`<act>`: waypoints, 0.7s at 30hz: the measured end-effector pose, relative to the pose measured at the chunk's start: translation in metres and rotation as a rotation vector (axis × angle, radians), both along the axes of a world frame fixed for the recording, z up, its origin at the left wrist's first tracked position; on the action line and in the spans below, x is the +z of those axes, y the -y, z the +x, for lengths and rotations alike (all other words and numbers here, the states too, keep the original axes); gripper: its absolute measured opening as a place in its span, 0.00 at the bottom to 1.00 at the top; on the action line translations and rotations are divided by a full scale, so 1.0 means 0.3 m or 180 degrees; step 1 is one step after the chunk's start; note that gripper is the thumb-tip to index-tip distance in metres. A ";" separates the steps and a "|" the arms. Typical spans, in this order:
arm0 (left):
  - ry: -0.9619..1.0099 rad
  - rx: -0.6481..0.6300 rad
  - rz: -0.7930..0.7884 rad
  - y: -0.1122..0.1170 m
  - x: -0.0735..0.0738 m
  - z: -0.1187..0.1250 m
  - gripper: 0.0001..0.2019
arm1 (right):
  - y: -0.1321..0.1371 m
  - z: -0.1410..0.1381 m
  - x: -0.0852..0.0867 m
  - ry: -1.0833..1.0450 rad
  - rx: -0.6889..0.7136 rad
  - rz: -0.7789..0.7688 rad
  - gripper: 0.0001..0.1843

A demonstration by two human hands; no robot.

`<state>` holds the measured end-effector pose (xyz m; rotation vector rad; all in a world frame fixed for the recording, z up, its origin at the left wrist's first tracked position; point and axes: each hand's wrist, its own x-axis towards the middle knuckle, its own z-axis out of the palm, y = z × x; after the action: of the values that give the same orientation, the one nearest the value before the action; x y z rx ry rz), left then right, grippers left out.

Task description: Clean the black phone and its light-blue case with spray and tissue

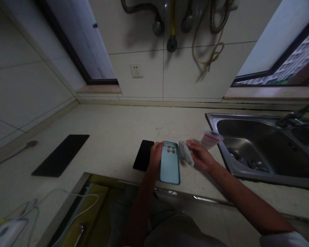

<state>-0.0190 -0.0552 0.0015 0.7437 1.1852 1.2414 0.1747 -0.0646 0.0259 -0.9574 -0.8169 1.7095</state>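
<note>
Apparent phone case (170, 168) between hands (156, 156)

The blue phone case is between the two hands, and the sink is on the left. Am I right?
Not quite: the head view shows the sink on the right. The blue phone case is between the left hand and right hand.

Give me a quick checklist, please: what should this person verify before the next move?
1. Left hand at the light blue phone case: ok, at its upper left edge; firmness of grip, cannot tell.
2. Right hand holding the pale item with its fingers: ok.
3. What that item is: cannot tell, blurred.
4. Black slab lying flat on the counter: ok.
5. Plastic bag clear of the sink's rim: not ok, they overlap in this view.
</note>
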 end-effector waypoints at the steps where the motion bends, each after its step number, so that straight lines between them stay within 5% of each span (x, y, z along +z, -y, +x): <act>1: 0.0226 -0.0041 -0.0168 0.004 -0.002 0.008 0.14 | -0.001 0.000 -0.001 -0.0028 -0.0007 0.0002 0.12; 7: 0.1753 -0.0392 -0.0913 -0.002 0.032 0.030 0.17 | 0.005 -0.010 -0.023 -0.0423 0.0148 -0.0065 0.10; 13: 0.2450 -0.0737 -0.1101 -0.008 0.035 0.027 0.19 | 0.002 -0.008 -0.017 -0.0326 0.0137 0.0176 0.12; 17: 0.2697 -0.0782 -0.1118 0.016 0.026 0.034 0.18 | -0.012 0.024 0.015 0.0425 -0.0502 0.0462 0.15; 21: 0.2544 -0.0654 -0.1088 0.037 0.021 0.053 0.16 | -0.025 0.049 0.009 0.1896 -0.1129 0.1135 0.18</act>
<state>-0.0031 -0.0663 0.0078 0.0733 0.6070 0.9775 0.1893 -0.0571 0.0287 -1.2857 -1.2022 0.9337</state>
